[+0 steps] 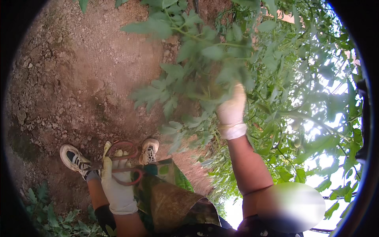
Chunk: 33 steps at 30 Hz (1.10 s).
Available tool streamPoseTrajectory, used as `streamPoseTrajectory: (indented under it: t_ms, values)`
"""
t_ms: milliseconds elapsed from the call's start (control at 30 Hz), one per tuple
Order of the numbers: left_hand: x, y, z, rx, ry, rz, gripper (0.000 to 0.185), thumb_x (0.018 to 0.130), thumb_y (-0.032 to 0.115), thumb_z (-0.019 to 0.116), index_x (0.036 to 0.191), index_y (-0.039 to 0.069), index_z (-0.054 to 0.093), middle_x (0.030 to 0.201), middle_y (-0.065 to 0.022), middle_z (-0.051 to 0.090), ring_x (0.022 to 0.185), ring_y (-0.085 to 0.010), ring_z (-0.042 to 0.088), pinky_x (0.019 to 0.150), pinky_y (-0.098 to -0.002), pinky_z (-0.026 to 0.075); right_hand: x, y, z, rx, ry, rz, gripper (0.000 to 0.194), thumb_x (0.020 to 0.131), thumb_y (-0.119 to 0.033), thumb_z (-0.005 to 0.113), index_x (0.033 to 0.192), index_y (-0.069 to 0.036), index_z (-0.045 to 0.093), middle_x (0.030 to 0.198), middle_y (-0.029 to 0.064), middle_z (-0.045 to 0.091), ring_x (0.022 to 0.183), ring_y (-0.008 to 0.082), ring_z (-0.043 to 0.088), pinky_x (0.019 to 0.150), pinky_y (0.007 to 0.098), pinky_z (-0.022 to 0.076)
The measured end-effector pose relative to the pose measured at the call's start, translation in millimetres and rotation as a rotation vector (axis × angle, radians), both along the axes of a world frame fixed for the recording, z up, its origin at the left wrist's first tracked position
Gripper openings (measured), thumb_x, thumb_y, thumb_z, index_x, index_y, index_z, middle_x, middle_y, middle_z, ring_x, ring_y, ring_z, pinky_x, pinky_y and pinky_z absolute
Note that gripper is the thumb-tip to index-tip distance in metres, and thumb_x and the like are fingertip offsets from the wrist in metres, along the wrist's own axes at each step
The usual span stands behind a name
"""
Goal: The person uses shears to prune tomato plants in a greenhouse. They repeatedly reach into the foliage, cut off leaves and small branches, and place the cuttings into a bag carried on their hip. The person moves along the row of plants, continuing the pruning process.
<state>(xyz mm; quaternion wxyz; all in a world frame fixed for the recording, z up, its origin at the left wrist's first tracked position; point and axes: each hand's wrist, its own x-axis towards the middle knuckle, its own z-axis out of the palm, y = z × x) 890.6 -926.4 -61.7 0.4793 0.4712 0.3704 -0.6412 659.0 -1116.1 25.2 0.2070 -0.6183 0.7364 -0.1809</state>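
Observation:
My left hand (120, 189), in a white glove, holds a pair of scissors (138, 174) with red loop handles. The blades extend leftward, over my shoe, and look blurred. Up among the leaves of a tomato plant (161, 91) is my right hand (232, 111), also in a pale glove. Foliage covers its fingers, so what they grip cannot be seen. Leafy stems around that hand are blurred. Small green tomatoes (297, 142) hang on the plants to the right of my right forearm.
Bare reddish soil (88, 77) with loose clods spreads at the left. My shoes (149, 151) stand on it. A brown and green printed sack-like sheet (174, 204) hangs before my body. Low foliage (56, 219) grows at lower left, and dense tomato vines (278, 74) rise at right.

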Motion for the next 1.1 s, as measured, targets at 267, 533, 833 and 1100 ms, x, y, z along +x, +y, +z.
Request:
streamPoseTrajectory:
  t_ms: [267,533,833,1100]
  values:
    - [12,1,3,-0.029,0.039,0.06,0.033,0.099,0.029,0.057,0.117,0.001,0.056,0.104,-0.0098,0.062,0.092,-0.019,0.059,0.081,-0.0338,0.049,-24,-7,31,-0.121,-0.018,-0.211,0.03,0.09,-0.004,0.056,0.12,0.0,0.055,0.11,0.0072,0.062,0.095,0.0163,0.058,0.084,0.0292,0.0474]
    - [22,-6,13,-0.117,0.056,0.116,0.048,0.099,0.03,0.054,0.137,0.002,0.046,0.108,-0.0094,0.06,0.099,-0.0195,0.058,0.08,-0.0329,0.048,4,2,10,0.066,-0.138,-0.099,0.034,0.081,-0.016,0.07,0.106,0.004,0.059,0.099,0.0184,0.064,0.09,0.0305,0.063,0.082,0.0393,0.0509]
    - [38,-16,17,-0.24,0.072,0.202,0.047,0.099,0.027,0.056,0.14,0.008,0.046,0.108,-0.0052,0.062,0.097,-0.0154,0.059,0.082,-0.0302,0.047,101,-106,47,-0.046,0.204,0.634,0.027,0.089,-0.013,0.064,0.115,-0.003,0.063,0.116,0.0173,0.065,0.1,0.0289,0.064,0.087,0.0387,0.0509]
    - [44,-31,23,-0.245,0.065,0.209,0.05,0.098,0.027,0.055,0.142,0.006,0.043,0.111,-0.0082,0.06,0.101,-0.0177,0.058,0.084,-0.0324,0.048,50,-293,28,-0.136,1.118,0.344,0.036,0.091,-0.026,0.06,0.12,-0.005,0.061,0.11,0.0185,0.067,0.104,0.0343,0.063,0.089,0.0419,0.0498]
